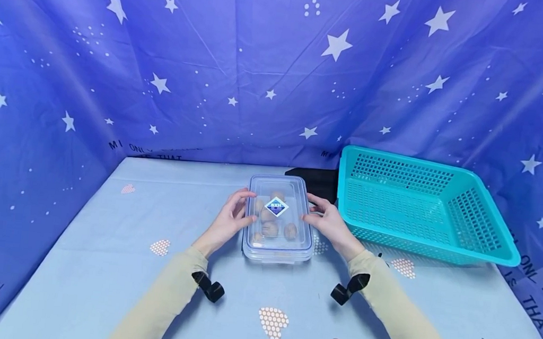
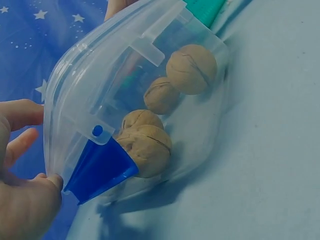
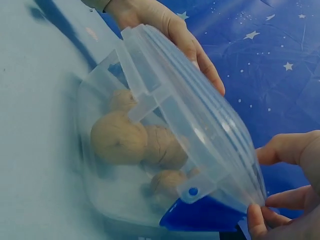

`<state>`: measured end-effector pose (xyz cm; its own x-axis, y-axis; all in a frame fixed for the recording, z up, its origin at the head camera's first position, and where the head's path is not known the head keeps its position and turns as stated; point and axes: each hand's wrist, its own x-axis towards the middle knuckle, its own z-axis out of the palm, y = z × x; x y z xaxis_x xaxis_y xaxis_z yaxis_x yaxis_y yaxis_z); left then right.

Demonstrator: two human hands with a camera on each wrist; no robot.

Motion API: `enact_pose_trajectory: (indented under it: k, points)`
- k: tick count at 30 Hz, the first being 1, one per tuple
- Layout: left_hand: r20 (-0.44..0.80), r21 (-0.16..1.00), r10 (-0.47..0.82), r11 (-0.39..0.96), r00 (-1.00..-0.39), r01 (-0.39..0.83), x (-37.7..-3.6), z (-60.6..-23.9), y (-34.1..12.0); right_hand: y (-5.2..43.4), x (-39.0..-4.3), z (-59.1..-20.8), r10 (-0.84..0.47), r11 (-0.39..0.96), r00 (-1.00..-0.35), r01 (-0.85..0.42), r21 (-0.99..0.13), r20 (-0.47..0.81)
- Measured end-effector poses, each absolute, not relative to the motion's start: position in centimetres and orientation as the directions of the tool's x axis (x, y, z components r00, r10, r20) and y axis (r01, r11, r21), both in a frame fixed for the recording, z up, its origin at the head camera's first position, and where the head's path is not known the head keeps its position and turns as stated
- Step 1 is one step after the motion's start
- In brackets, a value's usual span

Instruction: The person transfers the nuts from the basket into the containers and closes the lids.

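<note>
Clear plastic forms the lidded container point(image 1: 279, 220) standing on the pale blue surface point(image 1: 102, 252), with walnuts point(image 1: 270, 228) visible inside and a blue diamond label point(image 1: 276, 207) on its lid. Both forearms reach forward from the near edge. The left hand point(image 1: 229, 222) rests against the container's left side, fingers point(image 2: 20, 114) loosely spread and touching the lid's rim. The right hand point(image 1: 329, 222) lies against the right side, fingers point(image 3: 285, 150) slightly apart at the lid's edge. A teal basket point(image 1: 421, 208) sits just right of the container.
</note>
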<state>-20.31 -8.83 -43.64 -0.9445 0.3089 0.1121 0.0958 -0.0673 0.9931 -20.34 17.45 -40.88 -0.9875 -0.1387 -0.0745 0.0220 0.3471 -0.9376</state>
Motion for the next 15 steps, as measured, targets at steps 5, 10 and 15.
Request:
enact_pose_trajectory:
  k: [5,10,15]
  points:
    - [0.083,0.995,0.331,-0.081,-0.94,0.059,-20.22,-43.6,-8.89,17.39,-20.27,-40.93,-0.13,0.342,-0.988,0.032,-0.939,-0.081]
    - [0.088,0.994,0.34,-0.088,-0.936,0.061,-19.95,-43.71,-8.99,17.43,-20.06,-40.96,-0.139,0.329,-0.986,0.044,-0.943,-0.094]
    - [0.072,0.995,0.349,-0.086,-0.934,0.045,-19.61,-43.9,-9.0,17.53,-19.77,-41.22,-0.146,0.332,-0.984,0.051,-0.942,-0.104]
